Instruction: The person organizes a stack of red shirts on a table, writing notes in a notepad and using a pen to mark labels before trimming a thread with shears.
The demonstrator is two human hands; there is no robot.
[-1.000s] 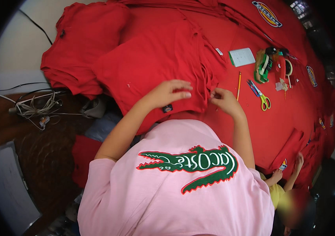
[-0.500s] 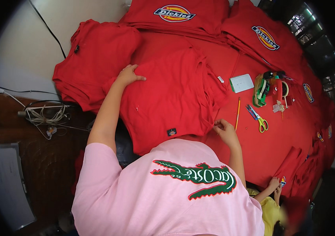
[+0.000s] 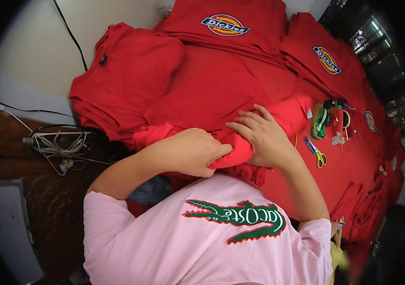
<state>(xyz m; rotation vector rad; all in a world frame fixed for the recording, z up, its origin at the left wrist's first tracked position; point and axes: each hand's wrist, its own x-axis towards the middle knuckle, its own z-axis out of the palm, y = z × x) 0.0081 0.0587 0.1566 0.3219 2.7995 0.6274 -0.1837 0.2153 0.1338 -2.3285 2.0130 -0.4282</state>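
In front of my body, a red shirt (image 3: 238, 151) is lifted and bunched into a loose fold above the table. My left hand (image 3: 196, 150) is closed on its near edge, the fingers curled into the fabric. Over the right part of the same shirt lies my right hand (image 3: 262, 134), with its fingers spread and stretched across the cloth; the thumb is hard to see. Under and behind the raised fold, more red cloth (image 3: 207, 90) lies flat. The shirt's neck label does not show.
A stack of red shirts (image 3: 126, 71) lies at left; folded shirts with round badges (image 3: 226, 42) are at the back. At right are yellow-handled scissors (image 3: 321, 159), a green tape dispenser (image 3: 319, 121) and a pencil (image 3: 296, 141). Coiled cable (image 3: 60, 145) hangs at left. A co-worker's hand (image 3: 337, 232) shows lower right.
Both hands have come together over the shirt, which lay flat before. Its near part is now lifted and bunched between them. The fabric and my right arm hide the notepad.
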